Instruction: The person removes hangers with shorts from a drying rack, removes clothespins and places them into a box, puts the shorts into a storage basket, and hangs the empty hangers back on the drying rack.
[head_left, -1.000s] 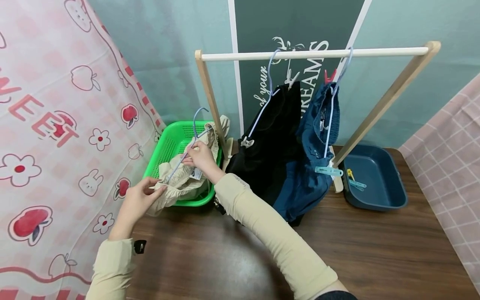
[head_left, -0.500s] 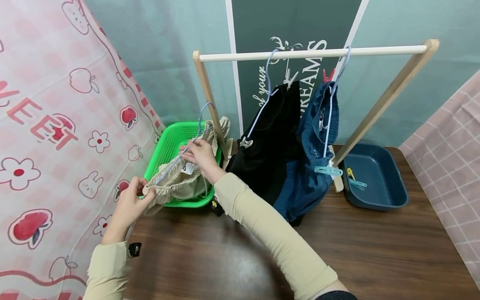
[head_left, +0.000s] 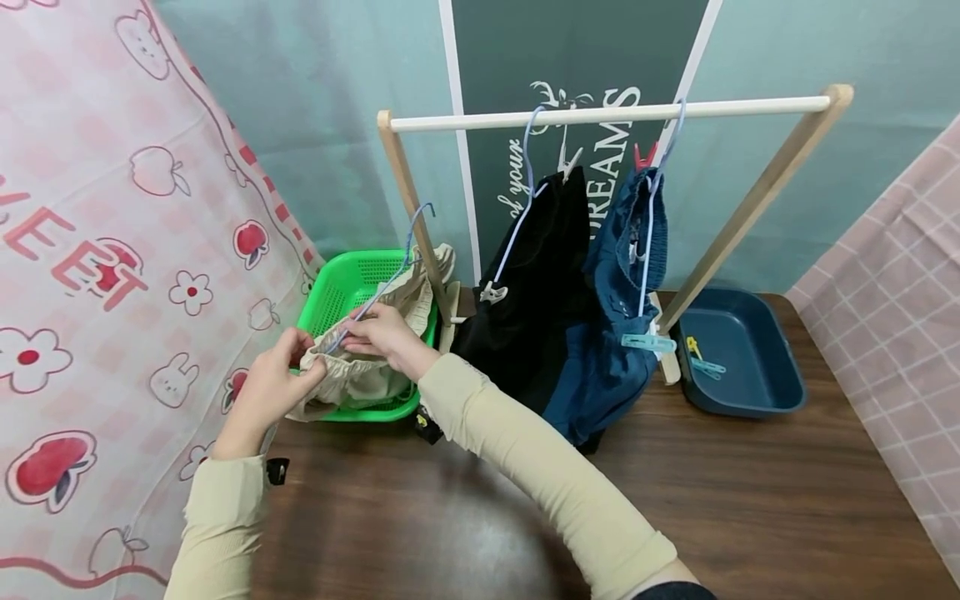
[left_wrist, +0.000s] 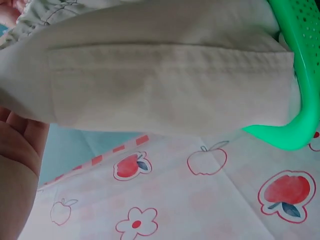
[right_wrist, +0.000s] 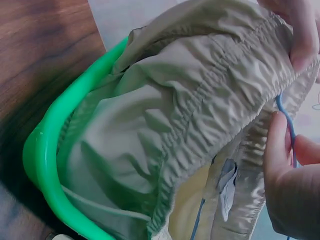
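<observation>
Beige trousers [head_left: 371, 379] with a gathered elastic waistband lie partly in the green basket [head_left: 375, 414]. My left hand [head_left: 273, 387] pinches the near-left end of the waistband. My right hand [head_left: 390, 337] grips a blue wire hanger [right_wrist: 281, 107] close beside it, thumb and fingers around the wire in the right wrist view. One end of the hanger goes inside the waistband there, and its hook rises over the basket in the head view. A white label [right_wrist: 227, 190] shows inside the waist. In the left wrist view, trouser fabric [left_wrist: 165, 90] hides most of the left hand's fingers.
Right of the basket stands a rack with a white rail [head_left: 600, 115]. Black trousers [head_left: 540, 292] and blue jeans [head_left: 626, 267] hang from it on clipped hangers. A dark blue tray [head_left: 750, 400] with several clothespins stands at the right.
The right hand has moved down the hanger toward my left hand, and the hanger end has slid further into the waistband. The left hand has lifted the waistband edge slightly.
</observation>
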